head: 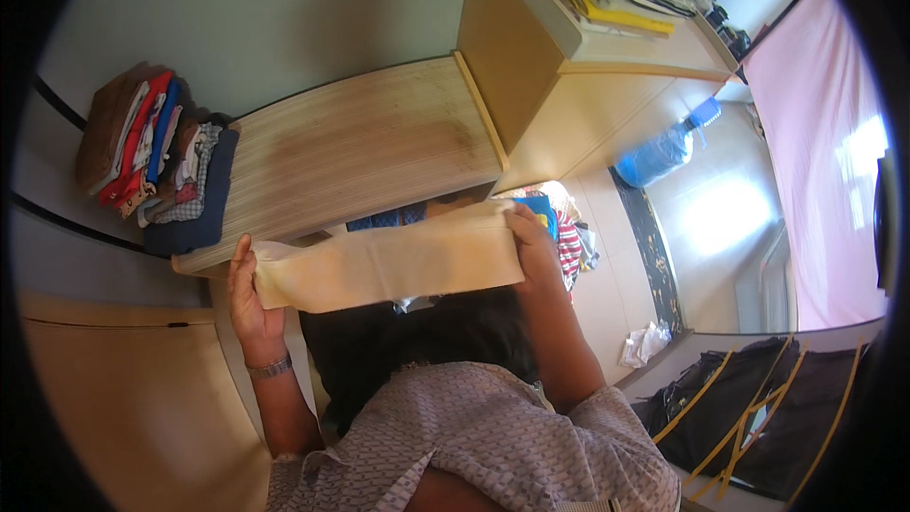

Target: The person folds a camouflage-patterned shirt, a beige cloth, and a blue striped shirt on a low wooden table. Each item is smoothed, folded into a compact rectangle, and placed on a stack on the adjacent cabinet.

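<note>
A folded cream cloth [398, 259] is stretched level between my two hands, above my lap and just before the near edge of a wood-grain shelf board [355, 149]. At its left end, my left hand [252, 299] supports the cloth with the palm facing inward; a metal watch band circles that wrist. My right hand [533, 242] grips the other end, thumb and fingers around the folded edge. Dark cloth covers my legs below. On the board's left end stands a stack of folded clothes [156, 156] in brown, red, blue and checked fabric.
Folded clothes, one yellow [625, 18], lie on the cabinet [526, 50] at upper right. Striped and blue clothes [569, 245] lie low beside my right hand. A blue water bottle [657, 156], crumpled white plastic [645, 345] and a pink curtain [817, 156] are farther right. A wooden panel [135, 384] stands at lower left.
</note>
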The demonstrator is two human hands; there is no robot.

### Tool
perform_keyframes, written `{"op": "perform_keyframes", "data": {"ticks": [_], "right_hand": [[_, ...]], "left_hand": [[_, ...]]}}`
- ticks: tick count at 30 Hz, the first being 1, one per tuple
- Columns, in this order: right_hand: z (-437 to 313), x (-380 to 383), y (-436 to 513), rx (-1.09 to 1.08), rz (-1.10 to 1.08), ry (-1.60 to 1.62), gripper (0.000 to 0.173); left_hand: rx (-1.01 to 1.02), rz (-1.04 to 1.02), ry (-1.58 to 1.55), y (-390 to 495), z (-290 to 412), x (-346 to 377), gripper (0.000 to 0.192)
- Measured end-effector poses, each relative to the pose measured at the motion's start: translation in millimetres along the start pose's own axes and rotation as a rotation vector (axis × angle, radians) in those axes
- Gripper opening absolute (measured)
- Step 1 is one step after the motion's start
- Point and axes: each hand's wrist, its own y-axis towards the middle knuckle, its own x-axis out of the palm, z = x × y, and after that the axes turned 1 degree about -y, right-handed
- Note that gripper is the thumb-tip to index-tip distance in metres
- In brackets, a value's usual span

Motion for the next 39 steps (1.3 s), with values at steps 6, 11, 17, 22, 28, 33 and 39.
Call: {"op": "perform_keyframes", "data": {"ticks": [6, 11, 17, 22, 28, 33, 39], "right_hand": [[-45.6, 34.4, 19.2, -0.184, -0.118, -0.179, 0.025], [-118.0, 139.1, 115.6, -0.172, -0.255, -0.106, 0.03], [-254.2, 303.6, 155.3, -0.654, -0.496, -0.329, 0.022], [-285.9, 342.9, 100.5, -0.921, -0.504, -0.122, 0.032], [-220.4, 242.0, 42.7, -0.876, -0.304, -0.369, 0.044], [-74.1, 87.5, 39.7, -0.509, -0.257, -0.377, 0.019], [75.6, -58.0, 79.1, 0.136, 0.006, -0.338, 0.029]], "left_hand": [[0.013, 0.002, 0.098, 27.1, 16.7, 31.5, 0.035], [0.056, -0.133, 0.113, 146.1, 77.6, 87.8, 0.044], [0.434, -0.316, 0.103, 249.7, 236.3, 206.4, 0.031], [0.742, -0.494, 0.15, 198.2, 311.7, 240.0, 0.039], [0.674, -0.353, 0.207, 85.7, 221.8, 154.3, 0.033], [0.367, -0.022, 0.265, 26.2, 76.9, 31.9, 0.018], [-0.061, 0.198, 0.246, -7.3, -98.8, -92.7, 0.023]]}}
